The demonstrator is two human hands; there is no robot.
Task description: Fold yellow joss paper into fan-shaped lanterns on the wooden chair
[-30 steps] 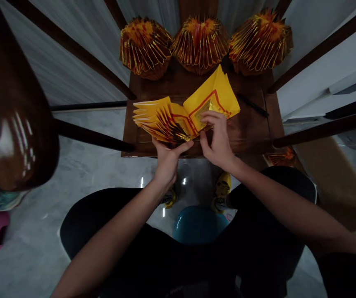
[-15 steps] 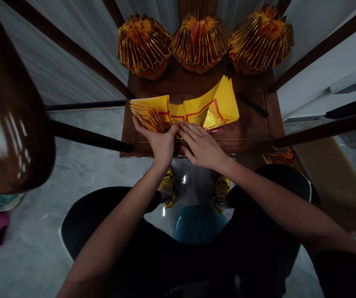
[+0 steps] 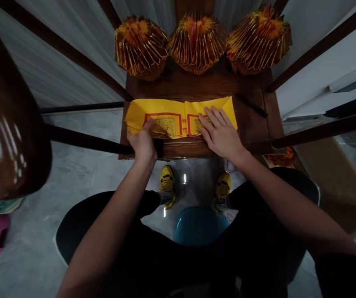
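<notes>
Yellow paper sheets (image 3: 182, 108) with red frames and gold print lie spread along the front part of a dark wooden surface (image 3: 190, 150). At the left end of the paper my left hand (image 3: 143, 142) grips the stacked sheets, thumb on top and fingers below. My right hand (image 3: 223, 134) rests flat on the right part, its fingers stretched out over the printed frame. The lower edge of the paper runs close to the front edge of the wood.
Three pleated gold and red paper pieces (image 3: 142, 47) stand in a row at the back. A dark thin object (image 3: 252, 104) lies right of the paper. Wooden bars flank both sides. Below are a blue stool (image 3: 200, 225) and a cardboard piece (image 3: 335, 178).
The sheets now lie flatter and more opened out. My left hand has moved left with the paper's left end, and my right hand has moved right, away from the middle.
</notes>
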